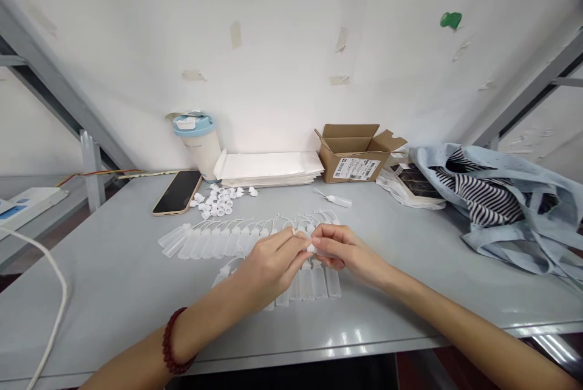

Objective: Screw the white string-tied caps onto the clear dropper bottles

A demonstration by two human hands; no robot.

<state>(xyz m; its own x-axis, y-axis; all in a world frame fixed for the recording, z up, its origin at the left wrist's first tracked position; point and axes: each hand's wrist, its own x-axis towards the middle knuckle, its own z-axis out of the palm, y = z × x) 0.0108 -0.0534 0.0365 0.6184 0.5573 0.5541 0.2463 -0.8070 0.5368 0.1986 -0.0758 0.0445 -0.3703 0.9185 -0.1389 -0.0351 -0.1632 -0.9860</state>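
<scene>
6 o'clock | white cap (311, 248) was pinched by left hand (272, 256), right hand (350, 251), fingertips nearly closed | judged light, stiff; rim-hold advised

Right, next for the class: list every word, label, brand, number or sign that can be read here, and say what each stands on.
None can be read clearly.
Cup: a faint line of print, too blurred to read.
Label on the box: dark print and markings, too small to read.
I can make out no other print.
</scene>
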